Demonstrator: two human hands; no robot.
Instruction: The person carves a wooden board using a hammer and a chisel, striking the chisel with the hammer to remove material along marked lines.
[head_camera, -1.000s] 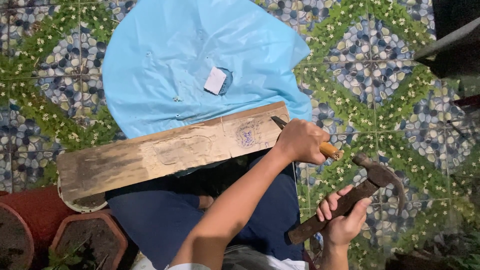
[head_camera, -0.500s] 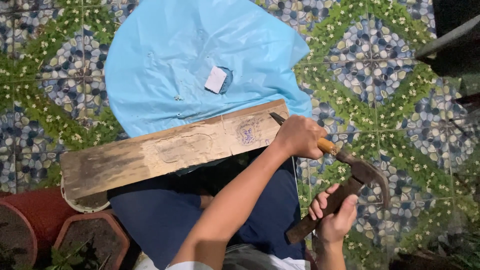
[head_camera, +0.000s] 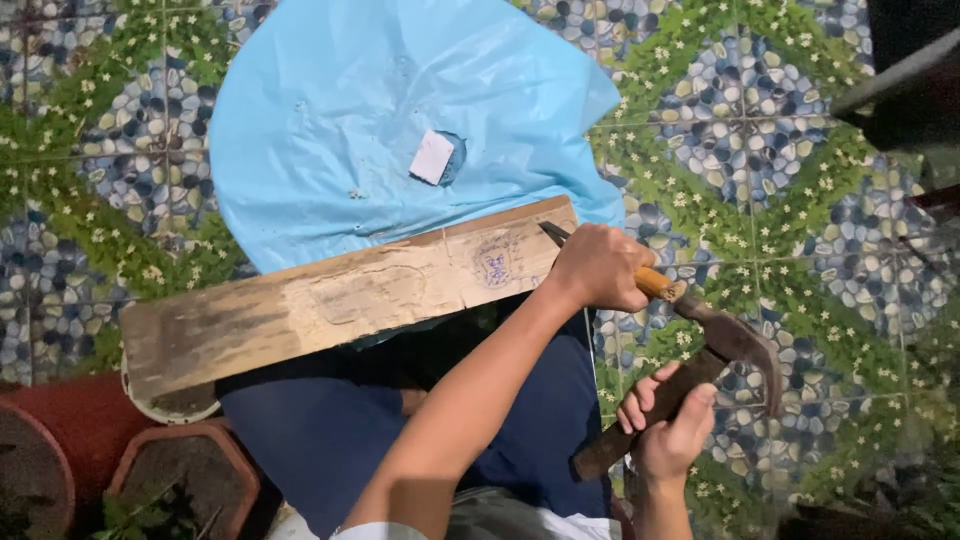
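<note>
A long, weathered wooden plank (head_camera: 345, 300) lies slantwise across the person's lap, its far end resting near the edge of a crumpled light-blue plastic sheet (head_camera: 400, 120) spread on the floor. At the plank's right end, the left hand (head_camera: 597, 266) is closed tight around a chisel with a pale wooden handle (head_camera: 655, 283), the dark blade tip pressed against the plank's edge. Just beside the butt of that handle sits the head of a dark, rusty claw hammer (head_camera: 735, 345); the head touches or nearly touches the handle's end. The right hand (head_camera: 668, 420) is wrapped around the hammer's brown shaft, low and to the right of the lap. A small white square scrap (head_camera: 432, 157) lies on the blue sheet. Under everything is a floor of pebble-and-flower patterned tiles (head_camera: 760, 110). Reddish-brown clay pots (head_camera: 60, 440) stand at the lower left, beside a white round container (head_camera: 170, 405) under the plank's end.
</note>
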